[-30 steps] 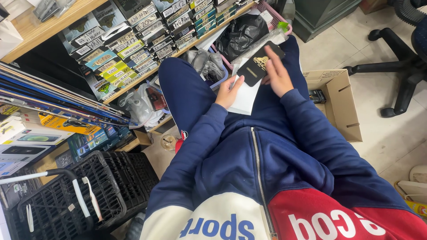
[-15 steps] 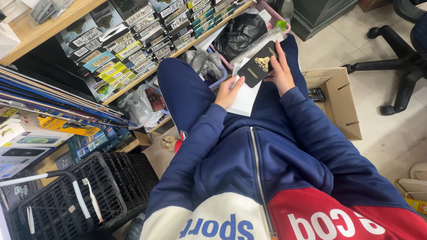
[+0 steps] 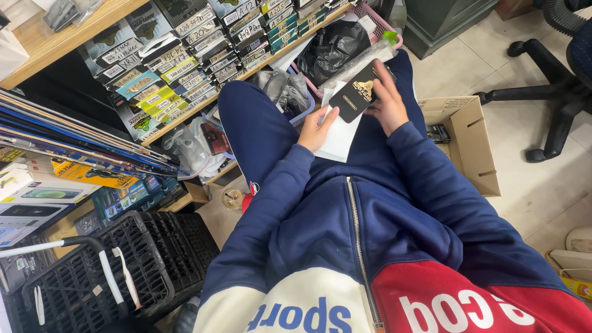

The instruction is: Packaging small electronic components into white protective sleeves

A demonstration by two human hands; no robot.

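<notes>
The person sits with knees up, in a navy zip jacket (image 3: 370,216) with red and white panels, and everything in hand sits on the lap just beyond that jacket's cuffs. Past the knees runs a wooden shelf (image 3: 55,43) crowded with small boxed packets, and beside the right knee an open cardboard box (image 3: 475,142) stands on the floor tiles; a black plastic crate (image 3: 123,271) sits at the left, below the jacket's elbow.

The right hand (image 3: 390,105) is the one that has the black packet (image 3: 356,92), a flat slim rectangle with a small gold emblem near its far end. Its long axis runs slantwise, rising away from the jacket toward the shelf. The right fingers are curled along its right edge, closed on it; the thumb is hidden.

The left hand (image 3: 316,131) lies just left of and below the packet, its fingers loosely bent on a white envelope (image 3: 339,139) that rests flat on the lap. The packet's near end overlaps that envelope's top; whether it is inside or merely over it, I cannot tell.
</notes>
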